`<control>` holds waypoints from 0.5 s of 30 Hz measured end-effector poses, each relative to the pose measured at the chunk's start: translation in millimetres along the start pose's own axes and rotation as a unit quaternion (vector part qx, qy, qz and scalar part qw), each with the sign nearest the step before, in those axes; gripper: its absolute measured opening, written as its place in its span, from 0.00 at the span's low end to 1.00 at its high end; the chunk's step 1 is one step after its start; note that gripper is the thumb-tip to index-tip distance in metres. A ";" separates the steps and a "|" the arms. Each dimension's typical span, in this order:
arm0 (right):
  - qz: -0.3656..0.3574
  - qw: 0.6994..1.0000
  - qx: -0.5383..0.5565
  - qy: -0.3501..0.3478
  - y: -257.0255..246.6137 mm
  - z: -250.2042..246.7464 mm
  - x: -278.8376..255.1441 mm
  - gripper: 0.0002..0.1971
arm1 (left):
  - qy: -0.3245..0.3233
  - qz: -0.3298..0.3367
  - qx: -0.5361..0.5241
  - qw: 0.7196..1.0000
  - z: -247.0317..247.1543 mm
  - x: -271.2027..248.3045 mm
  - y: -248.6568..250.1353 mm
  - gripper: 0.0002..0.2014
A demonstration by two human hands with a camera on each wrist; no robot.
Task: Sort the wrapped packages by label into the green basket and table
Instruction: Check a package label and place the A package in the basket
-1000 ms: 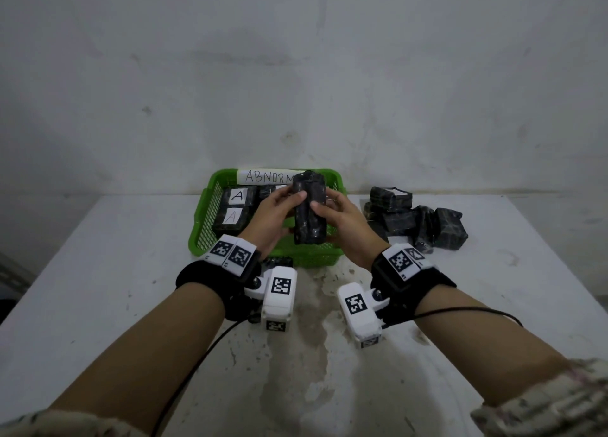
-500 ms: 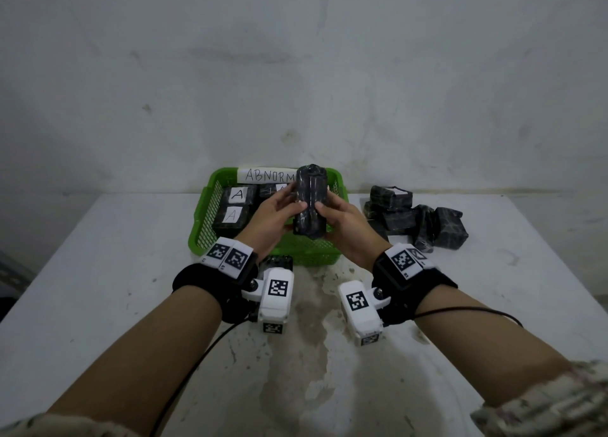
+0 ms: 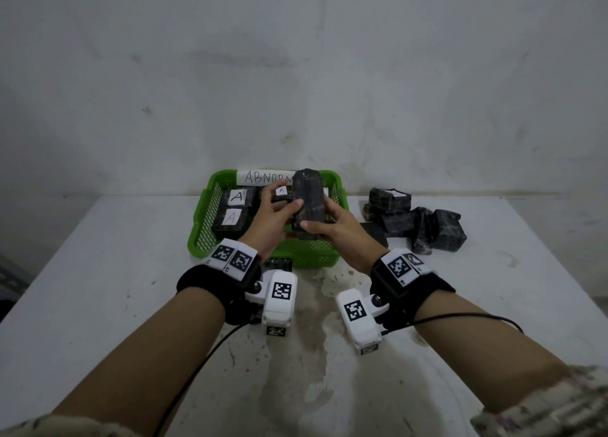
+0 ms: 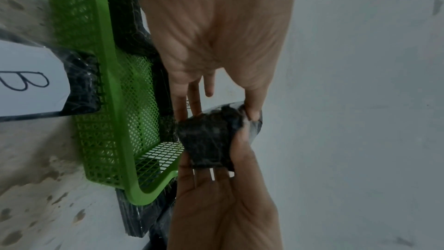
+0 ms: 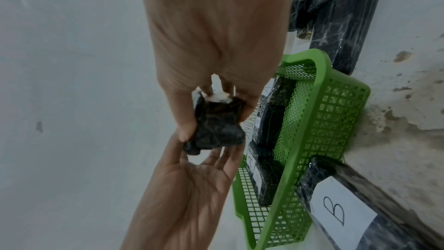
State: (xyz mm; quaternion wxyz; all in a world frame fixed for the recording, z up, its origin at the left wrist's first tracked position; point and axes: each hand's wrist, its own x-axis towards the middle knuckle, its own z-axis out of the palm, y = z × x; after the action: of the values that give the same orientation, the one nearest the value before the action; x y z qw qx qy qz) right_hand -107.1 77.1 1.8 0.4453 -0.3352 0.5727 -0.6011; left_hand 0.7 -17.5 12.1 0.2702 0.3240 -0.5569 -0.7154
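Note:
A black wrapped package (image 3: 307, 203) stands upright in both hands above the green basket (image 3: 197, 236). My left hand (image 3: 285, 204) grips its left side, thumb on the front, fingers behind. My right hand (image 3: 320, 226) holds the lower right side. The dark side faces the head camera. In the right wrist view a white patch shows at the far end of the package (image 5: 216, 130), under my right fingers (image 5: 187, 126). From the left wrist, my thumb (image 4: 252, 109) presses the package (image 4: 209, 140). Packages marked A (image 3: 237, 197) lie in the basket.
The basket carries a paper sign reading ABNORM (image 3: 263, 177) on its far rim. A pile of several black packages (image 3: 414, 222) lies on the table to the right. One package labelled B (image 5: 336, 210) lies on the table against the basket's near wall. The wall stands close behind.
The package has risen slightly and moved a little back over the basket. My left fingers have slid higher along its side. Both hands keep hold of it.

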 end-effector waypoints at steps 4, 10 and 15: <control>-0.037 0.997 -0.066 0.030 -0.3 -0.7 -3.0 0.39 | 0.092 0.037 0.155 0.983 -5.1 5.3 -5.1 0.18; -0.032 0.999 -0.036 0.012 -6.9 -2.5 -4.0 0.31 | 0.016 -0.042 -0.006 0.999 -5.7 -2.8 3.0 0.18; -0.060 0.993 -0.043 0.092 -5.7 0.7 -2.3 0.16 | 0.043 -0.035 0.028 0.998 -3.6 -0.5 -0.3 0.20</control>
State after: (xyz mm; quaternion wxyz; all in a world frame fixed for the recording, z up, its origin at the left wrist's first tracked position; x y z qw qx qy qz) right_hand -106.5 78.6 7.8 0.3389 -0.3307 0.6154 -0.6301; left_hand 3.8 -19.3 11.3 0.2594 0.3813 -0.5530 -0.6939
